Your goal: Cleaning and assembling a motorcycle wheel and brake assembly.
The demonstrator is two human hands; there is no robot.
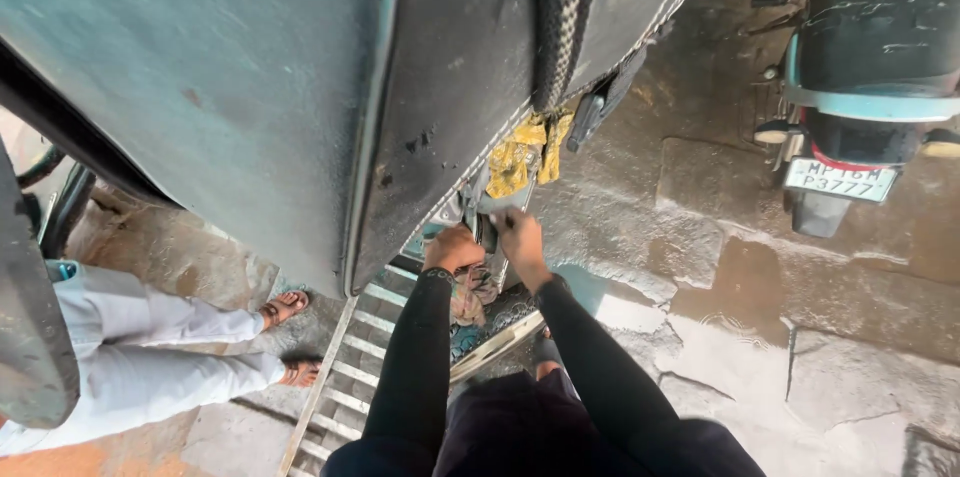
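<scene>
Both my arms, in black sleeves, reach down under the raised black seat (pixel 450 87) of a teal scooter (pixel 200 67). My left hand (pixel 452 249) is closed in a fist at the seat's lower edge, and a faded patterned rag (pixel 470 297) hangs just below it. My right hand (pixel 522 242) is close beside it, fingers pointing at a small dark part (pixel 489 229) in the metal under the seat. Blur hides its grip. A crumpled yellow cloth (pixel 525 155) is tucked just above both hands.
A person in white trousers (pixel 130 357) and sandals stands at the left. The scooter's ribbed footboard (pixel 345 382) runs below my arms. A second motorcycle's rear (pixel 860 87) is parked at the upper right. Wet, cracked stone paving (pixel 800 337) covers the ground.
</scene>
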